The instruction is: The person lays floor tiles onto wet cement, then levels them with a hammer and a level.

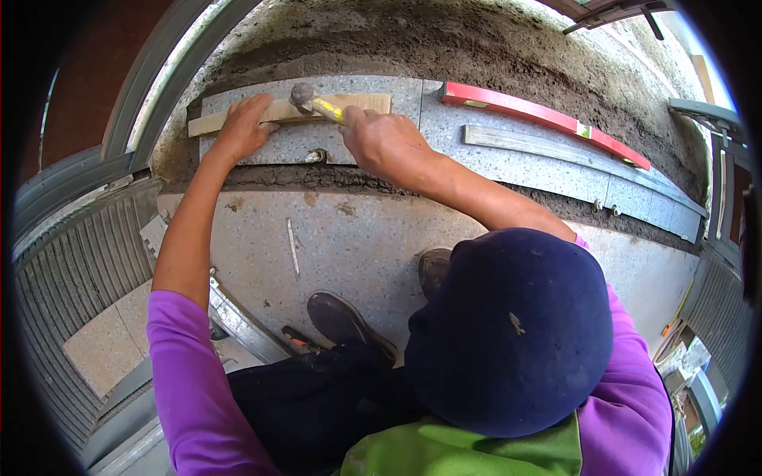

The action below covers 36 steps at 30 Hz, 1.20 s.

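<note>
My left hand (245, 128) grips a pale wooden batten (361, 104) from above, fingers over its far side and thumb on the near side. The batten lies along a speckled grey terrazzo tile (278, 148) at the far left. My right hand (386, 148) is wrapped round the yellow handle of a hammer (302, 96). The hammer's dark head overlaps the batten, just right of my left hand. A small metal tile clip (317, 155) sits at the tile's near edge, between my two hands.
On the right tiles lie a red spirit level (516, 105) and a grey metal straightedge (540, 147). Dark mortar (492, 40) runs behind the tiles. A thin white stick (293, 248) rests on the near floor, with a metal bar (238, 317) beside a shoe (341, 317).
</note>
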Tool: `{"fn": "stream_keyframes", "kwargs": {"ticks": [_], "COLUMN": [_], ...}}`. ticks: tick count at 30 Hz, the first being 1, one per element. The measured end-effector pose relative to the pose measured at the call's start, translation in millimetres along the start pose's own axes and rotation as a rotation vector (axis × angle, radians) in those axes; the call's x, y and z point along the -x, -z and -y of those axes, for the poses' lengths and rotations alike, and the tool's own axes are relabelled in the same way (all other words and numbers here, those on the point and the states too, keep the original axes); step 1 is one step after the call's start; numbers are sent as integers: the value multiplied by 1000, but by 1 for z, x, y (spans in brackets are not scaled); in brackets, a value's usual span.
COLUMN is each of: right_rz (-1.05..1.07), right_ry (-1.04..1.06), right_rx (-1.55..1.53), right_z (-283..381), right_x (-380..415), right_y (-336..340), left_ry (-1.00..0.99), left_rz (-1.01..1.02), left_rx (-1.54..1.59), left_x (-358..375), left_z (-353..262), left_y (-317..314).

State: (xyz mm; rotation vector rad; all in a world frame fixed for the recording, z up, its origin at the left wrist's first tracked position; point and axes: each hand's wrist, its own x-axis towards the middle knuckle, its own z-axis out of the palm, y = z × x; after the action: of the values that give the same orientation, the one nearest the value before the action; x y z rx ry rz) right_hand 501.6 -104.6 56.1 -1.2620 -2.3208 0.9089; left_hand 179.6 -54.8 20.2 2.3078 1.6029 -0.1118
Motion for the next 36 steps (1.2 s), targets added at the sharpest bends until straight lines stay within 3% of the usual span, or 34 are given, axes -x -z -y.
{"fn": "stream_keyframes", "kwargs": {"ticks": [8,12,20,36], "right_rz": [104,83,107,93], "right_ry": [23,7,-78,163], "right_rx": [-89,-30,20,162], "right_z": [11,7,7,31], "right_x": [59,60,63,-58], "right_y": [10,5,11,-18], "left_ry": [-8,9,22,150], "left_rz": [-29,47,12,-15], "left_rx": [-38,-32,-46,-151], "left_x": [-3,-1,2,22], "left_z": [10,3,6,16], "left_y": [-14,1,-11,-10]}}
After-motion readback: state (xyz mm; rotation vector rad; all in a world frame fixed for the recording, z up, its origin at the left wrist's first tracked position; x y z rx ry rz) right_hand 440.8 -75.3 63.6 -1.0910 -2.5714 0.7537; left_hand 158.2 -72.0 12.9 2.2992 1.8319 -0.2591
